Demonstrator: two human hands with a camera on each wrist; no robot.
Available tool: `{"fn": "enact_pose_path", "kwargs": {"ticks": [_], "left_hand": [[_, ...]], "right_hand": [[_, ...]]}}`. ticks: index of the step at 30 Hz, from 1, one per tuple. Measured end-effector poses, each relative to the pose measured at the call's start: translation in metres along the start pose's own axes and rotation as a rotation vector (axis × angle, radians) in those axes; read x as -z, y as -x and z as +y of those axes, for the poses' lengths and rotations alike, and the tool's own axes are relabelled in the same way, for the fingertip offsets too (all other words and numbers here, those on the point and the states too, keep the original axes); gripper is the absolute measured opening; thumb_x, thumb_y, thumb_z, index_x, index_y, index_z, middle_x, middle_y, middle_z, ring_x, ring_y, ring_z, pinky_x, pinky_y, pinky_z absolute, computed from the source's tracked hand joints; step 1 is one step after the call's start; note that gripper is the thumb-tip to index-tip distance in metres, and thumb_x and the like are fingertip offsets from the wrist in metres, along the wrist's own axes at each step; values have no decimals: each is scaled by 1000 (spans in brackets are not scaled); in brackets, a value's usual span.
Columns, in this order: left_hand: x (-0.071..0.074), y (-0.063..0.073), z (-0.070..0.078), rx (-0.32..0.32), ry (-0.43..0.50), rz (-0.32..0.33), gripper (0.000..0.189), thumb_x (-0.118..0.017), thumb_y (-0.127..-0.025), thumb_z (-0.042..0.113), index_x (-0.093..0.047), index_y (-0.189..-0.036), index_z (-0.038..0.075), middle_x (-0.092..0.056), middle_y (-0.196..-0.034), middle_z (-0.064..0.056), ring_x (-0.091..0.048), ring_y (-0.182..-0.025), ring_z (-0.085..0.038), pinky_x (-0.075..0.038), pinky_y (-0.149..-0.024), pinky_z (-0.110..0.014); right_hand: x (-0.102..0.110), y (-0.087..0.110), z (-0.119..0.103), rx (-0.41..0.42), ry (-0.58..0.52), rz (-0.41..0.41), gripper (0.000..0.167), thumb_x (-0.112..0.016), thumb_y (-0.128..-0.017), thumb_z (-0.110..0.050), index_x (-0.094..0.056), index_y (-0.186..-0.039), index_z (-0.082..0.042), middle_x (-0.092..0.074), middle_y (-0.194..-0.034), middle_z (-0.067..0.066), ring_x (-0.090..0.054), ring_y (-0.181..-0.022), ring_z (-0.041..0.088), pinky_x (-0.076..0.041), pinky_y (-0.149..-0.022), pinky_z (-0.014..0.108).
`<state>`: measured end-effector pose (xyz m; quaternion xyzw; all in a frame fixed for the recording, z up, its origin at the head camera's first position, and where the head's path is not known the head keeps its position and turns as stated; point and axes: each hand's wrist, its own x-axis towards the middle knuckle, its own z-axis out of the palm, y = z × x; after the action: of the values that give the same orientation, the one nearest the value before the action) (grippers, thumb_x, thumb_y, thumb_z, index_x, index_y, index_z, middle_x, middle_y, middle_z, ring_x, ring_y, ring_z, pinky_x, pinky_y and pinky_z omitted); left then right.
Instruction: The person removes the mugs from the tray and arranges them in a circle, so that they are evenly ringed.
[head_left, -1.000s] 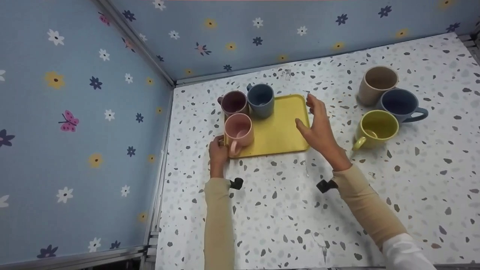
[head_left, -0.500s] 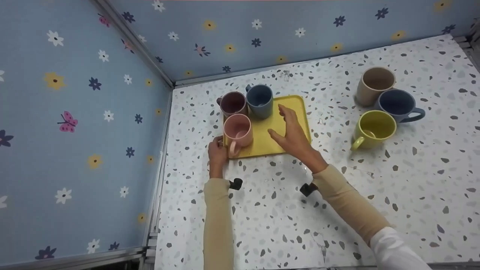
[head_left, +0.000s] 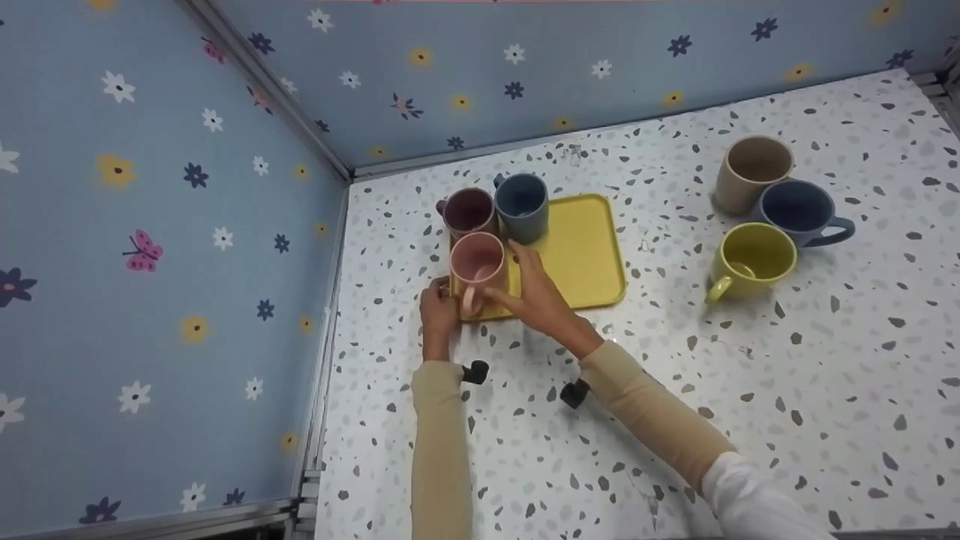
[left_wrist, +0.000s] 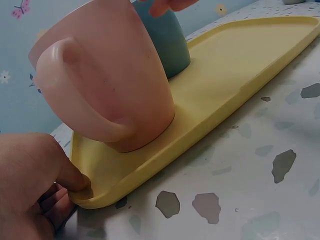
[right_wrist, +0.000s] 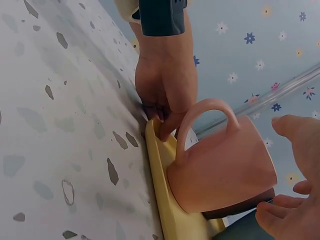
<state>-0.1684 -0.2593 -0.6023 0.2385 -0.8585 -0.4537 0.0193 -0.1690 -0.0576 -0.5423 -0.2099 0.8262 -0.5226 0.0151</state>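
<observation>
A yellow tray carries three upright mugs at its left end. The pink mug stands at the near left, its handle toward me. Behind it are a dark maroon mug and a blue-grey mug. My left hand pinches the tray's near left corner, thumb inside the rim and fingers outside in the left wrist view. My right hand reaches over the tray beside the pink mug, fingers and thumb spread; in the right wrist view a gap shows between thumb and mug.
At the right stand a beige mug, a blue mug and a yellow-green mug, close together on the speckled table. Flowered blue panels border the table at the left and back.
My right hand has moved left from beyond the tray's right edge, across the tray, to the pink mug. The left hand stays at the tray's corner, and the mugs stay in place.
</observation>
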Motion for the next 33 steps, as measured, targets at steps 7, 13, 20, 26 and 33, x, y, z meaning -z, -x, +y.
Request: {"fn": "enact_pose_path", "kwargs": {"ticks": [7,13,20,26,33], "left_hand": [[1,0,0,-41,-10,19,42,-48,-83,-2,-60,-123,1,-64,-105,-21,-59,-100,-31,-46,-91,-41],[1,-1,0,-39,-9,15,41,-46,-84,-2,-60,-123,1,-63,-106,-20,-59,-99,-30,-46,-89,-41],[-1,1,0,-23,4,5,40,-48,-86,0,-59,-124,2,-62,-111,-20,-57,-101,-29,-45,-90,-41],[-2,-1,-2,-31,1,14,40,-49,-85,-1,-61,-123,3,-63,-102,-19,-58,-92,-28,-47,-84,-39],[-1,-1,-2,-25,8,16,41,-50,-83,-1,-61,-123,3,-64,-99,-18,-58,-90,-27,-47,-81,-38]], "right_hand": [[-11,-6,-1,6,-34,-7,88,-73,-82,-36,-25,-148,-4,-35,-145,15,-37,-135,24,-30,-113,39],[-18,-12,0,-56,0,-18,96,-74,-80,-41,-19,-151,-5,-30,-149,14,-34,-137,23,-28,-114,38],[-27,-20,5,-128,10,-6,108,-77,-75,-48,-15,-152,-6,-28,-151,13,-35,-136,22,-30,-112,38],[-32,-23,8,-126,-24,34,107,-78,-72,-49,-20,-151,-5,-33,-148,12,-39,-133,22,-34,-110,38],[-34,-22,9,-115,-81,62,99,-80,-72,-46,-28,-148,-10,-40,-142,7,-43,-128,19,-37,-107,34]]}}
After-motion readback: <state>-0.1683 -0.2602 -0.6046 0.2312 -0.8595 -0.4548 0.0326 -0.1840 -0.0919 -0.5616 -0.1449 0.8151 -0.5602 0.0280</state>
